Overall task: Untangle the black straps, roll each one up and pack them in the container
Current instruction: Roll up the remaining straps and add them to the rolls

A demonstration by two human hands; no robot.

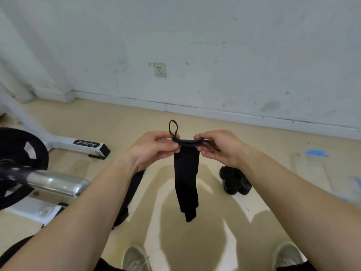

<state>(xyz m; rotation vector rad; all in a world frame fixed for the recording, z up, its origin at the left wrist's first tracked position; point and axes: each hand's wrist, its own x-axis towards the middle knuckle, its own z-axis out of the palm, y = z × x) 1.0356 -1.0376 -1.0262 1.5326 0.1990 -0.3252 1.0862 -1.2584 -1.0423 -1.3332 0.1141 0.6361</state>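
Black strap (186,180) hangs unrolled at frame centre, top edge pinched by left hand (154,147) and right hand (216,147); black rolls (235,180) sit on floor (136,124) right of centre, second strap (136,184) lies loose left: likely midway, none visibly packed.

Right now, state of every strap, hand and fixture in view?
left hand: pinches held strap's top edge
right hand: pinches the same edge
held strap: unrolled, hanging down, loop sticking up
rolled straps: look rolled, on the floor
loose strap: unrolled on the floor, partly hidden by forearm
wall socket: nothing plugged in
barbell: plate loaded on it
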